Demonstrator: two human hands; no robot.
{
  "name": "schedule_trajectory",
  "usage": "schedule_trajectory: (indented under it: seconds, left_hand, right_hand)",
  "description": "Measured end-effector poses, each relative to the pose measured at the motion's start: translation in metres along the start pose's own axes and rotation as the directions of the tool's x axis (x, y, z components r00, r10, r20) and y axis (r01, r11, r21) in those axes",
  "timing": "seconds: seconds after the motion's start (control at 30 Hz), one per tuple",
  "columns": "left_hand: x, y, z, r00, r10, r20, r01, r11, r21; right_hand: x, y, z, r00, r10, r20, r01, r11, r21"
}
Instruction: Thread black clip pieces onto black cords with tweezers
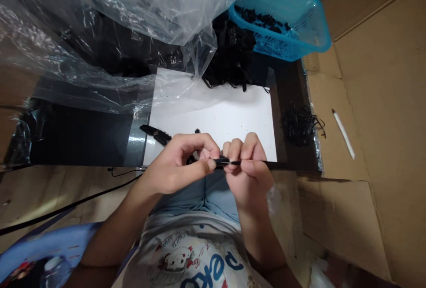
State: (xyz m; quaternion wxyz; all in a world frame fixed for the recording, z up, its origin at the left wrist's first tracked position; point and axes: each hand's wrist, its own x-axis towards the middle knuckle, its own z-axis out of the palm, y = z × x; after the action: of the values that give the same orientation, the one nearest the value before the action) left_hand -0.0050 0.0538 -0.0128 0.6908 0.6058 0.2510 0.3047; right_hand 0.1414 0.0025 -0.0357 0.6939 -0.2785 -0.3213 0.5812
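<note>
At the lower centre of the frame, over the near edge of a white rectangular sheet (213, 108), I work with both hands close together. My left hand (175, 168) brings thumb and index finger nearly together on a narrow black piece (220, 162); my right hand (251, 168) pinches a thin black strip (234, 163) between thumb and curled fingers. Whether piece and strip are joined, I cannot tell. In my judgement, good handling calls for short grips close to where the two meet, both ends in line, and light, even pressure so that neither twists. A black long-handled tool (155, 134) lies left of centre; a tangled black heap of thin strands (301, 124) lies at right.
</note>
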Motion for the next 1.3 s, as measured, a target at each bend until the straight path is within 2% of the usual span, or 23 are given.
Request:
schedule_trajectory:
  seconds: [0.1,0.2,0.27,0.33,0.4,0.47,0.53,0.57,0.63,0.87,1.03,1.23,1.3]
  left_hand:
    - [0.002,-0.004,0.001,1.000,-0.018,-0.001,0.018,0.998,-0.055]
    - [0.002,-0.006,0.002,1.000,-0.018,-0.014,0.018,0.998,-0.062]
    - [0.001,-0.005,0.003,1.000,-0.005,-0.031,0.003,0.998,-0.056]
    - [0.000,-0.003,0.004,0.998,0.016,-0.068,-0.018,0.999,-0.034]
    - [-0.001,-0.001,0.005,0.994,0.033,-0.105,-0.033,0.999,-0.001]
    - [-0.002,0.001,0.005,0.991,0.045,-0.124,-0.042,0.999,0.027]
    - [-0.003,0.002,0.005,0.990,0.046,-0.131,-0.042,0.998,0.037]
    - [-0.003,0.002,0.005,0.990,0.043,-0.134,-0.039,0.999,0.034]
    - [-0.003,0.002,0.005,0.991,0.035,-0.126,-0.033,0.999,0.023]
    - [-0.003,0.002,0.005,0.993,-0.013,-0.121,0.010,1.000,-0.021]
    - [-0.002,0.001,0.005,0.994,-0.079,-0.074,0.072,0.994,-0.084]
    - [-0.002,0.000,0.004,0.990,-0.134,-0.042,0.124,0.975,-0.185]
    - [-0.002,0.000,0.004,0.989,-0.137,-0.048,0.125,0.972,-0.197]
  right_hand:
    - [0.004,0.002,0.003,0.997,0.073,-0.038,-0.069,0.993,0.100]
    - [0.005,0.001,0.002,0.997,0.069,-0.039,-0.065,0.994,0.092]
    - [0.002,-0.002,0.001,1.000,-0.010,-0.022,0.010,1.000,0.010]
    - [-0.003,-0.007,0.000,0.987,-0.159,0.007,0.158,0.972,-0.174]
    - [-0.010,-0.012,-0.001,0.943,-0.319,0.096,0.329,0.848,-0.416]
    - [-0.016,-0.017,-0.002,0.872,-0.425,0.243,0.478,0.636,-0.605]
    - [-0.019,-0.020,-0.003,0.806,-0.450,0.385,0.576,0.444,-0.686]
    - [-0.019,-0.021,-0.004,0.781,-0.449,0.434,0.606,0.379,-0.699]
    - [-0.020,-0.021,-0.005,0.760,-0.435,0.483,0.631,0.314,-0.709]
    - [-0.014,-0.020,-0.003,0.745,-0.450,0.493,0.646,0.304,-0.700]
    - [-0.015,-0.022,-0.001,0.735,-0.439,0.516,0.662,0.302,-0.686]
    - [-0.023,-0.024,0.000,0.794,-0.385,0.471,0.586,0.277,-0.762]
    - [-0.021,-0.025,-0.001,0.781,-0.419,0.463,0.594,0.269,-0.758]
